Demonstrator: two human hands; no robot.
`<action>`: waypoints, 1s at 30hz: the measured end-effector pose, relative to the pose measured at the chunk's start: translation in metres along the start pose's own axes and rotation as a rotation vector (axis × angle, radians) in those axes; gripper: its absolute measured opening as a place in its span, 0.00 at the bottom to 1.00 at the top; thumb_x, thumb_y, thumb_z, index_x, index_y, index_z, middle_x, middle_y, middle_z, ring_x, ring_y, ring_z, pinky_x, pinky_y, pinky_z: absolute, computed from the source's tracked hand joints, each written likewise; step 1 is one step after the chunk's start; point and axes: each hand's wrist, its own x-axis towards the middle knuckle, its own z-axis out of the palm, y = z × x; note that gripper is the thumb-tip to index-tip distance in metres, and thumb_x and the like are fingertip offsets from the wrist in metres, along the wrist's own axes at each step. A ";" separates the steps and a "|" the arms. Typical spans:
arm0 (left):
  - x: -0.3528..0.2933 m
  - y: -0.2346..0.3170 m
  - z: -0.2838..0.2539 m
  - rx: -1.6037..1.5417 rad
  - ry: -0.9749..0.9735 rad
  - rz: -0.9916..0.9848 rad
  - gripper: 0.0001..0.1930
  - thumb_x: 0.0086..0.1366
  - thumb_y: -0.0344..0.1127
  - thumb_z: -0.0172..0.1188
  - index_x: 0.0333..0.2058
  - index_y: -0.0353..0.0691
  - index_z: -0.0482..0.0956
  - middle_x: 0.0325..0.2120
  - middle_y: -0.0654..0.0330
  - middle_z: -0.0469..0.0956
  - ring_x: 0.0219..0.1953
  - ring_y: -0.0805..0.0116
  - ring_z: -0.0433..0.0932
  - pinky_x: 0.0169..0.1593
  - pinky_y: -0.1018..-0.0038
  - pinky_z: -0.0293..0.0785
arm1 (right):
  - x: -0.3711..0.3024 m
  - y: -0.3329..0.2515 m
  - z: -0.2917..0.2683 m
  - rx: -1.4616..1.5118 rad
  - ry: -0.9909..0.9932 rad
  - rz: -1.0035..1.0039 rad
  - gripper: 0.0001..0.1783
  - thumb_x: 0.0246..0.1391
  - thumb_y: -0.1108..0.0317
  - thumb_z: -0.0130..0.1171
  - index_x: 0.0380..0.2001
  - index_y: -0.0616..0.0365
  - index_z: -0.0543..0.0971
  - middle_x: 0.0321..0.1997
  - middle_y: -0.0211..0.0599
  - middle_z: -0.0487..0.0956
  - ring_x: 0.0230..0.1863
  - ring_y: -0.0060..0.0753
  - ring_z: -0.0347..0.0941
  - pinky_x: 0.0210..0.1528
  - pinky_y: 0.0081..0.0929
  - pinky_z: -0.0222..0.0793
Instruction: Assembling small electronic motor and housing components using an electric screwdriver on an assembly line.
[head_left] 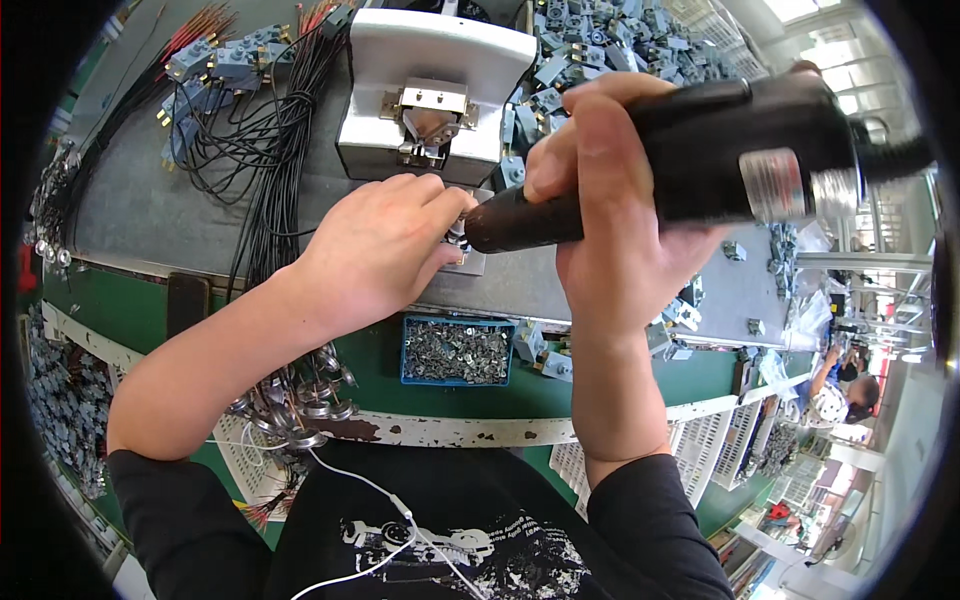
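My right hand (620, 200) is wrapped round a thick black electric screwdriver (700, 150), held nearly level with its tapered nose pointing left. At that nose, the thumb and fingers of my left hand (375, 240) are pinched on a small shiny metal part (458, 234), mostly hidden by the fingers. Both hands meet over a flat metal plate (472, 264) on the grey bench, in front of a white fixture (425, 60). A metal clamp block (432, 105) is mounted on that fixture.
Black cables (280, 140) with grey connector housings (235, 60) lie at left. A heap of grey housings (610, 45) fills the back right. Near the front edge stands a blue tray (457, 381) of small metal pieces. Metal rings (300, 405) hang beside it. Another person (835, 400) sits far right.
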 end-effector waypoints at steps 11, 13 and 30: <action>-0.001 -0.004 0.006 -0.061 -0.026 -0.021 0.19 0.67 0.38 0.65 0.52 0.38 0.73 0.41 0.54 0.76 0.41 0.51 0.82 0.43 0.59 0.80 | 0.002 -0.003 0.009 -0.033 -0.184 0.010 0.08 0.62 0.77 0.64 0.40 0.72 0.78 0.26 0.37 0.78 0.22 0.24 0.74 0.29 0.21 0.71; -0.002 -0.008 0.008 -0.064 -0.001 -0.014 0.19 0.66 0.38 0.65 0.52 0.37 0.73 0.41 0.54 0.76 0.41 0.52 0.82 0.43 0.59 0.81 | -0.002 -0.003 0.014 -0.039 -0.134 0.045 0.09 0.63 0.77 0.62 0.42 0.73 0.76 0.24 0.35 0.77 0.22 0.23 0.74 0.30 0.22 0.71; 0.002 -0.009 0.006 -0.052 -0.040 -0.019 0.22 0.64 0.38 0.68 0.53 0.37 0.75 0.50 0.58 0.75 0.53 0.56 0.78 0.52 0.61 0.80 | 0.000 -0.005 0.017 -0.165 -0.176 -0.026 0.10 0.60 0.77 0.67 0.42 0.70 0.78 0.38 0.43 0.84 0.24 0.22 0.77 0.26 0.18 0.73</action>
